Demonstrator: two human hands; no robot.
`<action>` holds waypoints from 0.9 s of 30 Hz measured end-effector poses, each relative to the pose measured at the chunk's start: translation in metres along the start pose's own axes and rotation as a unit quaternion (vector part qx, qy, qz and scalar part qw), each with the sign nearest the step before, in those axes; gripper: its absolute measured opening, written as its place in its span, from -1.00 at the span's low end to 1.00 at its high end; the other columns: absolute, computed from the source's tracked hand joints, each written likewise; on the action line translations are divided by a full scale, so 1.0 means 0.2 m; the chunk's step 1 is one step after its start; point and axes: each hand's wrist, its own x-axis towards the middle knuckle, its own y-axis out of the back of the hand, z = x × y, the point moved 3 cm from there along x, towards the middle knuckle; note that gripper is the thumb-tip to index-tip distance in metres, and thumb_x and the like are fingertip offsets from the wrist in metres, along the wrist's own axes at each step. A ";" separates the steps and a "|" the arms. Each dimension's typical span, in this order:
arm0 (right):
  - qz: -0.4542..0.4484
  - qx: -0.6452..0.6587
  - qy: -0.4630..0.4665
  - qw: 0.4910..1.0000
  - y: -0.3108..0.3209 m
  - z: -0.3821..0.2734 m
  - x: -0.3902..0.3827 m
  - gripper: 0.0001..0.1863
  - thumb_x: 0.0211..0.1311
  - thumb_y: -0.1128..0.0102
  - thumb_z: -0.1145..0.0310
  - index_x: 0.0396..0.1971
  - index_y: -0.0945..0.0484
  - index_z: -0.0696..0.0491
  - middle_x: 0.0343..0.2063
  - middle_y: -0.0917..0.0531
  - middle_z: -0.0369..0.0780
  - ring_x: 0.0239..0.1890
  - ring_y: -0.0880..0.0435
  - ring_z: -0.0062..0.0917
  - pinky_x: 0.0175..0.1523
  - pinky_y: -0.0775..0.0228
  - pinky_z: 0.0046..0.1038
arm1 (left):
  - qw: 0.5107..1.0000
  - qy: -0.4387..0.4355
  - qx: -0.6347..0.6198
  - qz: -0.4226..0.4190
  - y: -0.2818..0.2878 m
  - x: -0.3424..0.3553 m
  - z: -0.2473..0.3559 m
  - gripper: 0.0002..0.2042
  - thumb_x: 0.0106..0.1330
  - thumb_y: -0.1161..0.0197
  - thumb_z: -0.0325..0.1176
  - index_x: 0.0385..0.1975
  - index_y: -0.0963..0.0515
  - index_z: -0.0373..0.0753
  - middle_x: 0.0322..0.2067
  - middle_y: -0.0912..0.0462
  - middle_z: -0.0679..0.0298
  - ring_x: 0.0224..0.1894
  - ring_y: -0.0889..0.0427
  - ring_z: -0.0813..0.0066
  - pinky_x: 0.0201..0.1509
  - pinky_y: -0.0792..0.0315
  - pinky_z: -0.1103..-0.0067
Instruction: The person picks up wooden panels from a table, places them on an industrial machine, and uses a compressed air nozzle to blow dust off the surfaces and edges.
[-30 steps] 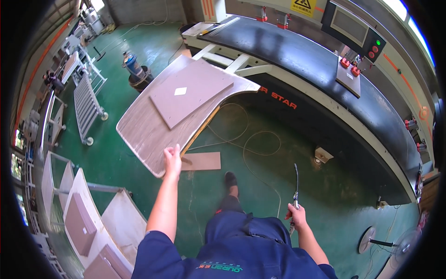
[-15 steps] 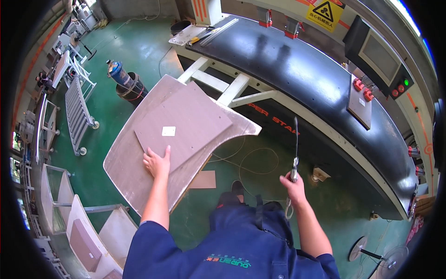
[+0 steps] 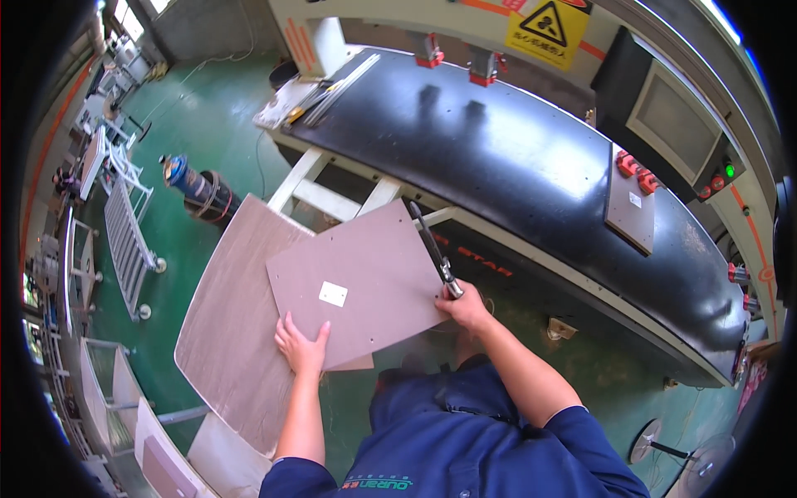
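The small brown board (image 3: 365, 282) lay atop a larger panel (image 3: 237, 332), pressed flat under the spread fingers of the left hand (image 3: 300, 347). The right hand (image 3: 465, 307) was closed around a slim air nozzle (image 3: 432, 249). With only fingertip pressure applied, the board could be slid off.

Panels, hands and machine bed: relative positions at the workstation.

A small panel (image 3: 357, 282) lies on top of a larger panel (image 3: 237, 324), towards its right side; a label (image 3: 333, 293) sits near the small panel's middle. The left hand (image 3: 300, 347) rests flat on the small panel's near edge. The right hand (image 3: 466, 309), at that panel's right edge, grips a slender tool (image 3: 432, 249) whose shaft reaches away over the panel's far right corner. Behind both panels runs the machine bed (image 3: 515, 158), with a control box (image 3: 668, 124) at its far right. A cylinder (image 3: 189, 181) and a wheeled rack (image 3: 126, 236) stand on the floor (image 3: 207, 100) to the left.
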 end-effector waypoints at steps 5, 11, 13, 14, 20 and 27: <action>0.052 -0.029 0.032 0.998 0.23 -0.04 -0.07 -0.65 -0.14 -0.29 0.63 -0.61 -0.24 0.01 -0.63 -0.27 -0.42 -0.52 -0.24 -0.70 -0.42 -0.17 -0.54 | 0.984 0.057 -0.166 -0.019 -0.13 0.02 0.11 -0.39 0.07 -0.36 -0.07 0.11 -0.36 -0.18 0.16 -0.27 0.03 0.23 -0.16 0.02 0.32 -0.01 0.20; 0.144 0.016 0.006 0.989 0.65 -0.09 -0.06 -0.67 -0.13 -0.28 0.64 -0.61 -0.25 0.01 -0.64 -0.29 -0.42 -0.52 -0.24 -0.69 -0.41 -0.16 -0.55 | 0.977 0.000 -0.212 -0.028 -0.23 0.15 0.64 -0.58 0.11 -0.33 -0.18 -0.05 -0.47 -0.15 0.11 -0.31 0.06 0.21 -0.18 0.05 0.31 -0.02 0.22; 0.159 0.022 0.003 0.987 0.74 -0.08 -0.06 -0.67 -0.13 -0.27 0.64 -0.61 -0.25 0.01 -0.64 -0.29 -0.41 -0.52 -0.25 -0.69 -0.41 -0.16 -0.55 | 0.977 -0.046 -0.207 -0.026 -0.30 0.25 0.80 -0.60 0.10 -0.33 -0.18 -0.08 -0.47 -0.16 0.09 -0.32 0.06 0.20 -0.19 0.05 0.30 -0.03 0.23; 0.182 0.042 0.007 0.982 0.78 -0.07 -0.06 -0.68 -0.12 -0.27 0.64 -0.61 -0.26 0.01 -0.64 -0.29 -0.41 -0.53 -0.25 -0.69 -0.42 -0.16 -0.55 | 0.973 -0.080 -0.212 -0.041 -0.32 0.31 0.88 -0.62 0.10 -0.33 -0.19 -0.11 -0.48 -0.16 0.08 -0.32 0.05 0.19 -0.19 0.05 0.30 -0.04 0.25; 0.247 0.095 -0.018 0.964 0.87 0.03 -0.04 -0.71 -0.06 -0.24 0.65 -0.60 -0.28 0.03 -0.64 -0.32 -0.42 -0.58 -0.27 -0.73 -0.48 -0.15 -0.59 | 0.961 -0.170 -0.195 -0.093 -0.53 0.58 1.25 -0.65 0.03 -0.36 -0.23 -0.18 -0.49 -0.16 0.05 -0.33 0.06 0.16 -0.21 0.04 0.29 -0.07 0.26; 0.249 -0.058 -0.072 0.964 0.81 -0.06 0.08 -0.84 -0.01 -0.26 0.49 -0.49 -0.42 0.12 -0.54 -0.50 -0.14 -0.47 -0.51 -0.31 -0.30 -0.36 -0.35 | 0.951 -0.262 -0.140 -0.084 -0.62 0.85 1.52 -0.53 0.03 -0.37 -0.17 -0.07 -0.43 -0.18 0.08 -0.34 0.04 0.15 -0.25 0.02 0.25 -0.12 0.25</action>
